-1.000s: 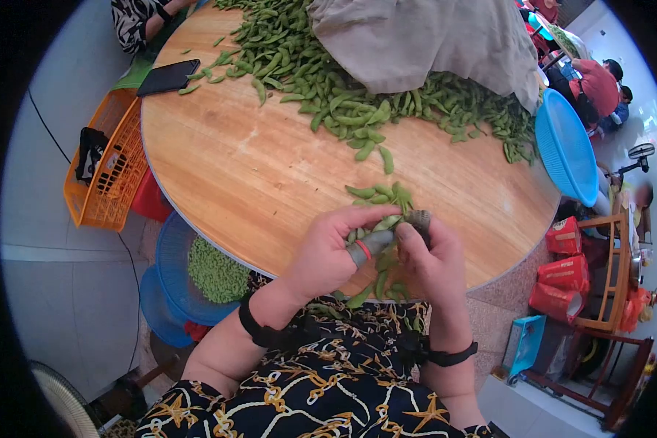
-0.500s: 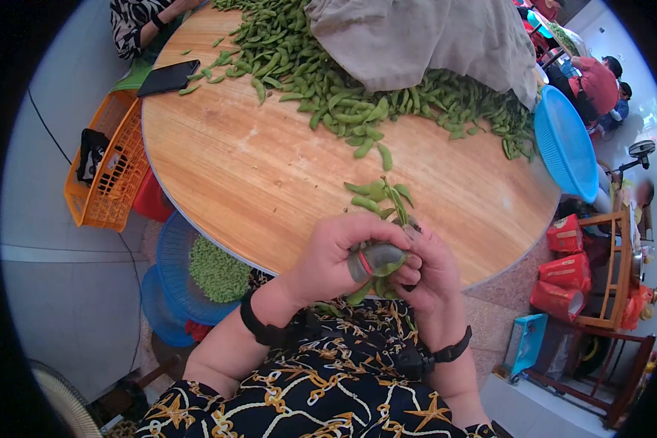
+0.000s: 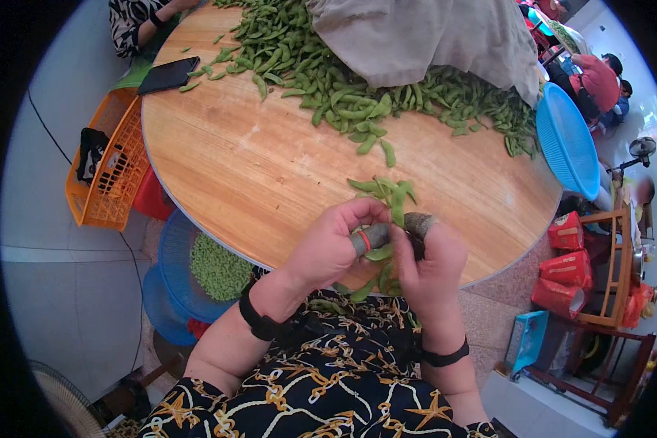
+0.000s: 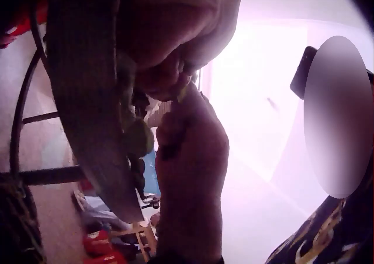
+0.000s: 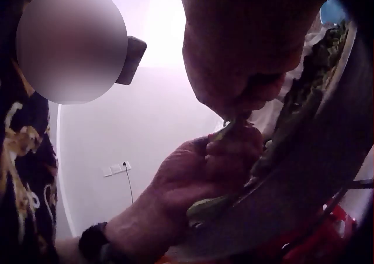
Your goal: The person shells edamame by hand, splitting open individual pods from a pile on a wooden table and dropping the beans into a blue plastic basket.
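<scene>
Green pod (image 3: 398, 206) sits between the hands, long axis running away from the body, beyond the fingertips. Left hand (image 3: 332, 244): fingers pinch its near end. Right hand (image 3: 439, 266): fingers curled, seemingly pinching there too; wrist views dim. Neither hand clearly nearer.

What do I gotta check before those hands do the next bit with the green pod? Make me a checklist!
1. Pod held: ok, the left hand and right hand pinch the green pod between them.
2. Pod split open: cannot tell, fingers hide its lower end.
3. Grey finger covers on: ok, one shows on each hand.
4. More pods close by: ok, a few loose pods lie just beyond the hands.
5. Big pile fully uncovered: not ok, a cloth covers part.
</scene>
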{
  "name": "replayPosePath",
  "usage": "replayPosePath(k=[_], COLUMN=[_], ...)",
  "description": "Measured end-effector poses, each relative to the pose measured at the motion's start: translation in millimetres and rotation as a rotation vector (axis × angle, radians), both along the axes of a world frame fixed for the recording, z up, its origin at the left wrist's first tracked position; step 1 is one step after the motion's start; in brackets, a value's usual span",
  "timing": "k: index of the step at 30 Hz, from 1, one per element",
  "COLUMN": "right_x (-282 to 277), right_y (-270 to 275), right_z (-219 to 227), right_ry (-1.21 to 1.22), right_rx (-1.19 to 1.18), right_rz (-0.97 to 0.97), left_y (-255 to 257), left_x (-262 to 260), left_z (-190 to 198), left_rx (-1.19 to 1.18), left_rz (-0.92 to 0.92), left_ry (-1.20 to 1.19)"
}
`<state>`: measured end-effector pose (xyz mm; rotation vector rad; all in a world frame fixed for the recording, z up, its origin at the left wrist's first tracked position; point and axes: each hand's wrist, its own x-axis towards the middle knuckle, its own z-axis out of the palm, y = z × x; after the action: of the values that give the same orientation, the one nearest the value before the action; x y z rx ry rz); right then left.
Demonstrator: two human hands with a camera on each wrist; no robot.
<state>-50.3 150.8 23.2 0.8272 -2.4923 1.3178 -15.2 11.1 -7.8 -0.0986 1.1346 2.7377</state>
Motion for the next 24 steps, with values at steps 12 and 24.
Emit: replayPosePath(k=[12,24], right_x=[-8,-39], right_y=[5,36], right_z=[-10,38], right_ry=[-0.471,-0.487], right_rx=[-0.318,0.449], right_rz=[-0.053,0.519], left_y=[9,-21], left_x=[-3,1], left_z=[2,33], left_rx=[-0.732,-1.019], left_rz=[0.12,0.189], left_ry=[0.188,0.455])
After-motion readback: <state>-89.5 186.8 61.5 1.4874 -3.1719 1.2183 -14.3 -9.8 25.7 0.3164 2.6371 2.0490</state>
